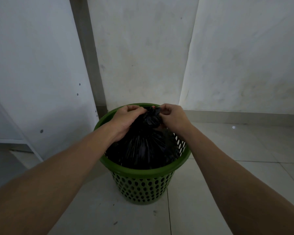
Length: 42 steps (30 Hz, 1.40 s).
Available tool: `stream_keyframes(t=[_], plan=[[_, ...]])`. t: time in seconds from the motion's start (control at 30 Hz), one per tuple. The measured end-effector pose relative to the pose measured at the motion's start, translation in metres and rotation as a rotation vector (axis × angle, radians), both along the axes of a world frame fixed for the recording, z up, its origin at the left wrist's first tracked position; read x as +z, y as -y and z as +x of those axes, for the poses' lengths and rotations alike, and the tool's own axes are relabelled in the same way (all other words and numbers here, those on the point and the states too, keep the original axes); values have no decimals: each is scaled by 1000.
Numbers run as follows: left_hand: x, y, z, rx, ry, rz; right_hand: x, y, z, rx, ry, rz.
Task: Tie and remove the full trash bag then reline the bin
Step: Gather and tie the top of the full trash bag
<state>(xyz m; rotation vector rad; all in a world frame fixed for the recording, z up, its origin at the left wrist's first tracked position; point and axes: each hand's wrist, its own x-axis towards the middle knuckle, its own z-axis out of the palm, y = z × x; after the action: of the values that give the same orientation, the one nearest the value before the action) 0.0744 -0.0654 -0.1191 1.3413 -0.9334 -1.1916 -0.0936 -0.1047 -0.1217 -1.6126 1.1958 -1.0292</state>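
Head view looks down on a green perforated bin (143, 185) standing on the tiled floor (227, 167) in a wall corner. Inside the bin sits a black trash bag (143, 146), its body bulging nearly to the rim and its mouth gathered into a crumpled neck above the far side of the bin. The left hand (126, 118) and the right hand (172, 116) both have their fingers curled, pinching the bunched plastic at that neck from either side. The film looks thin, soft and pleated, so it should crush easily, stretch under load and perhaps slip when pulled. Its fullness suggests some weight, though the contents are hidden. The sound place to hold seems to be just below the gathered neck, above the bin, where the plastic is thickest.
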Motion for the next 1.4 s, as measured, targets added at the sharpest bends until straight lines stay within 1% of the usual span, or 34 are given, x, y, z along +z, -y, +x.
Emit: stream_keyframes(t=[0.1,0.13,0.27,0.37,0.43,0.47,0.57,0.6,0.63,0.67,0.73,0.77,0.83,0.93,1.1,1.17,1.23,1.27,1.3,1.37,1.4], plan=[[-1,0,2,13,127,-83,0,-2,2,9,45,15],[-2,0,1,0,136,-97,-2,-3,4,7,68,18],[-4,1,-9,-34,-25,-59,-12,-3,9,-14,80,39],[-7,7,-11,26,-44,-39,-10,-6,10,30,19,18],[-8,10,-8,62,-35,-26,-3,-9,6,128,-39,43],[-8,11,-6,75,-29,-19,1,-9,4,195,-26,90],[-11,12,-2,77,36,-2,17,-10,-7,486,102,314],[-11,12,-2,64,62,0,22,-10,-8,582,93,327],[-10,12,-4,46,78,-1,26,-11,-8,639,21,280],[-9,12,-6,29,82,-4,29,-11,-5,636,-92,193],[-7,12,-9,37,67,-13,31,-13,3,463,-295,1],[-6,12,-9,63,56,-17,31,-13,6,370,-335,-86],[-7,11,-5,129,30,-14,26,-11,8,255,-368,-235],[-10,7,2,161,69,-18,22,-8,4,206,-389,-320],[-12,4,0,170,239,-97,22,-11,1,277,-308,-248],[-13,6,-2,195,258,-90,21,-12,1,284,-283,-234],[-11,6,-3,217,231,-71,19,-12,2,255,-255,-241],[-10,6,-4,227,211,-65,18,-13,2,236,-198,-209],[-10,6,-4,239,191,-62,17,-13,3,217,-104,-136],[-10,5,-5,264,156,-57,14,-16,6,180,71,58],[-10,4,-6,275,140,-52,13,-16,7,158,93,115]])
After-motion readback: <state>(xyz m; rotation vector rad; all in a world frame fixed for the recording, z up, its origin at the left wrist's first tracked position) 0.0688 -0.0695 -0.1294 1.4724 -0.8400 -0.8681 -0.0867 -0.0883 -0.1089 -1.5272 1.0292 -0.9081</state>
